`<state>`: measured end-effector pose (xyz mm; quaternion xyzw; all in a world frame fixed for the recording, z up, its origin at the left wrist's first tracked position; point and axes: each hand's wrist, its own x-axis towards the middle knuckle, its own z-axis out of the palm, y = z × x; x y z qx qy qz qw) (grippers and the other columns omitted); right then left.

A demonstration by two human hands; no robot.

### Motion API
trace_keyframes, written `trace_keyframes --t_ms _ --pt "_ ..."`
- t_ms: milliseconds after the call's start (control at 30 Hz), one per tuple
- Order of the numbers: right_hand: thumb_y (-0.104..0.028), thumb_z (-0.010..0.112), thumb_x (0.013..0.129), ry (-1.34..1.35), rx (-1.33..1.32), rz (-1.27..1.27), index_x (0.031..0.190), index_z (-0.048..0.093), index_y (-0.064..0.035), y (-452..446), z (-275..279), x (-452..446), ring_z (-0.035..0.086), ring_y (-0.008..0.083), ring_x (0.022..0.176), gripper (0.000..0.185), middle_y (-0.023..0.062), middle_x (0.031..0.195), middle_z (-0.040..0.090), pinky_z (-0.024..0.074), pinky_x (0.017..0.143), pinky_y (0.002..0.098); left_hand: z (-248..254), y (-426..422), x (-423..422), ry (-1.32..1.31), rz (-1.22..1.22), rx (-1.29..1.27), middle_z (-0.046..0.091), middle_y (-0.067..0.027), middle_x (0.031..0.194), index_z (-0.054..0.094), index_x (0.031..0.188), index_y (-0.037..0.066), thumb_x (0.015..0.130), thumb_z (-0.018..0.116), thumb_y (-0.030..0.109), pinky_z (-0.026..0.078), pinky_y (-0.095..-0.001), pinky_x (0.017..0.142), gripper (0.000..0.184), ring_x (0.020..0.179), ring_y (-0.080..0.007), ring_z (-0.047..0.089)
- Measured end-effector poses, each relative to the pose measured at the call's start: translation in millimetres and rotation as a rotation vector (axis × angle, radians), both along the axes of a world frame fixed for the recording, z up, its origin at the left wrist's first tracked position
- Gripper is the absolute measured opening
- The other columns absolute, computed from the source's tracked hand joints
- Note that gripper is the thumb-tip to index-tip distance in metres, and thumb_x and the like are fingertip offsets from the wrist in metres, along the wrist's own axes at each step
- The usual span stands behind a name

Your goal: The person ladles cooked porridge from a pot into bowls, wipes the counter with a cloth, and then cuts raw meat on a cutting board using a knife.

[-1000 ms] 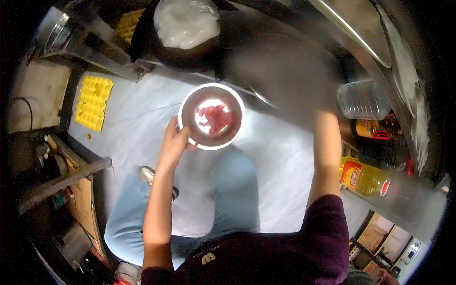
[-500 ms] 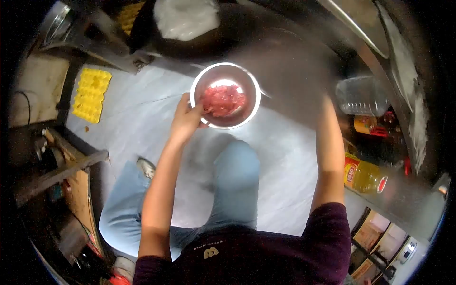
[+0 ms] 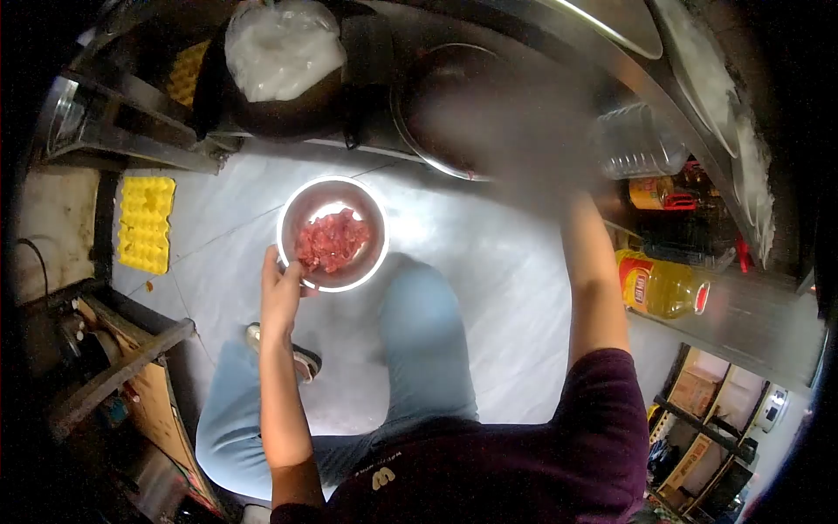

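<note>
My left hand (image 3: 283,293) grips the lower left rim of a round metal bowl (image 3: 374,229), thumb at the rim. Inside the bowl lies a heap of red raw meat (image 3: 332,241) in small pieces. The bowl is held over the grey floor, left of my knee. My right forearm (image 3: 595,279) reaches up toward the counter on the right. A dark blurred smear covers my right hand, so its fingers and anything in them are hidden. Close to that smear are a large round pan (image 3: 419,131) and a clear plastic container (image 3: 642,144).
A white plastic bag (image 3: 284,52) sits on a dark round vessel at the top. A yellow egg tray (image 3: 146,224) lies on the floor at left. An oil bottle (image 3: 668,288) stands on the right shelf (image 3: 742,336). A wooden frame (image 3: 122,375) juts in at lower left.
The bowl and my left hand have shifted left and down in the view. The camera view has moved too, showing more of the pan at the top. My right hand stays hidden.
</note>
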<state>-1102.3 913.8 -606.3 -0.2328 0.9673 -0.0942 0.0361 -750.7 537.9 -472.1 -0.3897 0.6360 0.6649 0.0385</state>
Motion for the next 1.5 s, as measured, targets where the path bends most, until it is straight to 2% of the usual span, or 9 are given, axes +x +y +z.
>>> trace_keyframes --t_ms 167,367,467,567,733,933,1167,1300,1500 --pt "-0.021 0.060 0.079 -0.094 -0.186 -0.055 0.097 0.062 -0.0059 7 8 6 0.057 0.0247 0.088 0.024 0.0116 0.093 0.062 0.0442 0.082 0.0370 -1 2 5 -0.022 0.021 0.023 0.053 -0.0078 0.083 0.045 0.110 0.001 0.079 0.043 0.006 0.049 -0.0240 0.052 0.032 0.069 -0.0131 0.054" --pt "-0.021 0.060 0.077 -0.463 -0.754 -0.047 0.097 0.062 -0.0065 -34 78 42 0.056 0.0266 0.089 0.025 0.0128 0.094 0.061 0.0435 0.083 0.0387 -7 -5 18 -0.036 -0.027 0.011 0.053 -0.0077 0.084 0.045 0.112 0.001 0.080 0.042 0.006 0.048 -0.0238 0.052 0.033 0.069 -0.0129 0.054" --pt "-0.020 0.060 0.076 -0.395 -0.643 0.199 0.098 0.062 -0.0067 -84 108 73 0.056 0.0276 0.090 0.025 0.0135 0.095 0.061 0.0432 0.084 0.0396 -2 0 17 -0.039 0.019 -0.030 0.054 -0.0075 0.085 0.045 0.112 0.002 0.080 0.043 0.006 0.048 -0.0241 0.052 0.032 0.068 -0.0125 0.054" --pt "-0.020 0.060 0.076 -0.165 -0.402 0.398 0.098 0.062 -0.0070 -120 86 72 0.056 0.0285 0.090 0.026 0.0141 0.095 0.061 0.0429 0.085 0.0404 -10 -4 20 -0.048 -0.005 -0.005 0.054 -0.0073 0.086 0.045 0.112 0.002 0.080 0.043 0.006 0.048 -0.0245 0.052 0.033 0.067 -0.0122 0.054" --pt "-0.020 0.060 0.074 -0.072 -0.199 0.481 0.098 0.062 -0.0074 -129 48 24 0.056 0.0302 0.091 0.027 0.0151 0.096 0.061 0.0424 0.086 0.0419 -7 -1 26 -0.065 0.002 -0.024 0.054 -0.0083 0.085 0.044 0.113 0.002 0.081 0.044 0.006 0.049 -0.0241 0.051 0.033 0.066 -0.0126 0.055" --pt "-0.019 0.061 0.073 -0.164 -0.227 0.554 0.098 0.062 -0.0079 -111 48 -4 0.056 0.0321 0.092 0.028 0.0164 0.097 0.060 0.0418 0.087 0.0436 -4 -2 28 -0.093 0.011 -0.030 0.054 -0.0082 0.085 0.044 0.115 0.004 0.081 0.044 0.007 0.048 -0.0239 0.051 0.033 0.069 -0.0129 0.055" --pt "-0.019 0.061 0.073 0.225 -0.028 0.444 0.099 0.061 -0.0048 -94 45 49 0.056 0.0303 0.091 0.030 0.0169 0.096 0.060 0.0425 0.085 0.0423 -8 4 21 -0.052 -0.026 0.031 0.055 -0.0067 0.085 0.045 0.114 0.004 0.082 0.045 0.009 0.047 -0.0247 0.053 0.033 0.072 -0.0120 0.055" --pt "-0.019 0.061 0.073 0.178 -0.041 0.391 0.100 0.061 -0.0051 -108 15 25 0.056 0.0282 0.088 0.030 0.0153 0.094 0.061 0.0438 0.082 0.0404 -3 12 16 -0.058 -0.054 0.012 0.055 -0.0069 0.084 0.044 0.115 0.002 0.082 0.046 0.010 0.047 -0.0243 0.053 0.034 0.071 -0.0123 0.054" --pt "-0.020 0.062 0.074 -0.123 0.003 0.422 0.101 0.061 -0.0055 -104 51 30 0.057 0.0250 0.082 0.031 0.0130 0.091 0.061 0.0457 0.076 0.0374 -10 15 4 -0.040 -0.111 -0.035 0.056 -0.0073 0.087 0.046 0.110 0.004 0.083 0.042 0.009 0.048 -0.0235 0.050 0.027 0.067 -0.0127 0.055"
